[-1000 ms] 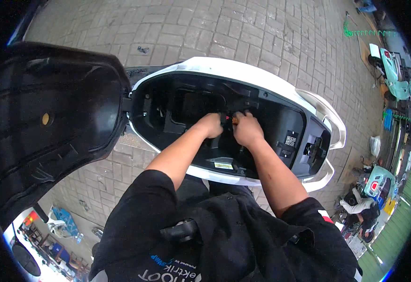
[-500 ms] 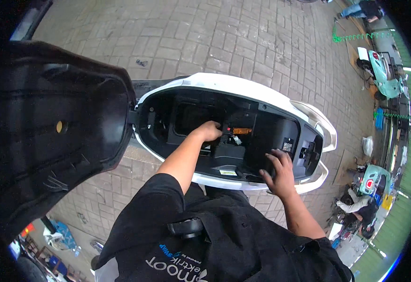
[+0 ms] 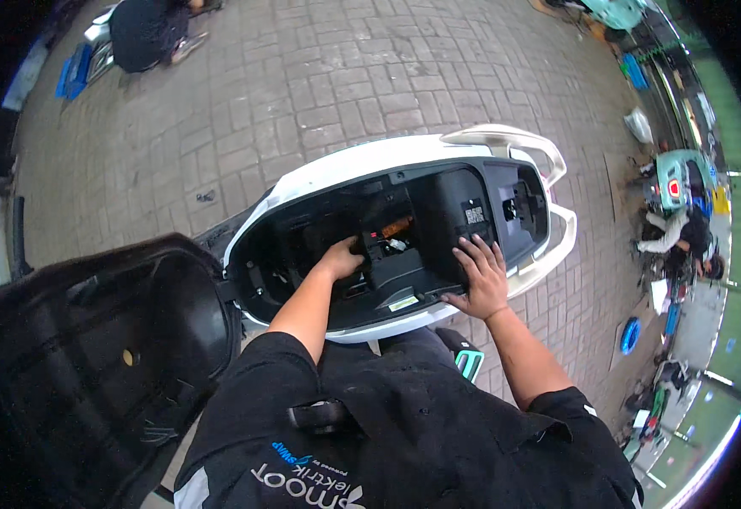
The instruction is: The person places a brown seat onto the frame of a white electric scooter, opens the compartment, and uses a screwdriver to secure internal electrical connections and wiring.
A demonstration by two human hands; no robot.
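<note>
Down in the scooter's open underseat bay [image 3: 438, 216] our left hand [image 3: 339, 257] grips the wiring by the orange connector [image 3: 397, 226]; right hand [image 3: 479, 273] rests flat, open. Yanking could snap wires.

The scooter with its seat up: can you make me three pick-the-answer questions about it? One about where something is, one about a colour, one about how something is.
1. Where is the left hand?
A. On the paving
B. Down inside the storage compartment
C. On the raised seat

2. What colour is the scooter body around the compartment?
A. White
B. Red
C. Yellow

3. How is the right hand?
A. Closed in a fist around a tool
B. Out of sight
C. Spread open, fingers resting on the compartment's near edge

Answers:
1 B: the hand reaches down among the black parts, close to a small orange connector.
2 A: the shell framing the opening is white.
3 C: the fingers are spread flat, holding nothing.
</note>
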